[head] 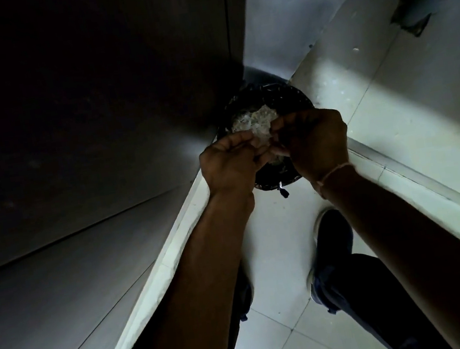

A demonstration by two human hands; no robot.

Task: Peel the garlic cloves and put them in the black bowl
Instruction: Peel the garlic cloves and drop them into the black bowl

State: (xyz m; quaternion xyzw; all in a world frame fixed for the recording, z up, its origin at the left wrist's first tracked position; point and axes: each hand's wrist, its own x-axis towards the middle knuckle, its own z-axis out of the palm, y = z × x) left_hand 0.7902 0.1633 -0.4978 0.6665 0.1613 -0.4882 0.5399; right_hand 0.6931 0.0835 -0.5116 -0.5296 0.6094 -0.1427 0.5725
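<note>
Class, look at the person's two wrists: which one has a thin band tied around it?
The right hand has it: a thin pale band circles that wrist, while the left hand has a bare wrist.

Bare forearms; thin pale thread band (334,172) on right wrist; dark trousers (368,288); dark shoes (332,236), pale soles.

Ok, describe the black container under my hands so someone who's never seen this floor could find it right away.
Start at the dark cabinet wall where it meets the pale tiled floor. In that corner stands a round black container, just past the left hand and right hand. It is the only dark round thing there, and it holds a pale papery heap.
</note>
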